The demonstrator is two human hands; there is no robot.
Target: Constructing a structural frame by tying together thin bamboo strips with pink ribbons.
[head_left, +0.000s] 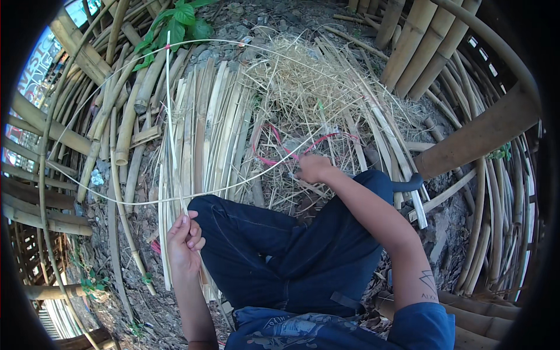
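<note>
Because the straight bamboo strip seems long and whippy, the left hand pins its lower end at 8 o'clock, by the knee, probably to keep the frame from swinging. Strip's top is tied with a red binding between 10 and 11, where it meets the bent strip. That one arcs over past 12, comes back under the right hand just off centre toward 3, and runs out to 9. The bow looks springy, so two contact points make sense.

Legs are crossed at 6, which likely keeps the work close. Slats lie roughly parallel at 10, in easy reach, I'd guess; shavings heaped at 12.

Hands: left has thumb and fingertips pinched on the straight strip, remaining fingers loosely curled. Right has fingers drawn together on the red ribbon, right beside the bent strip; loose lengths trail toward 11 and 2. Can't tell if those fingertips also nip the bent strip.
</note>
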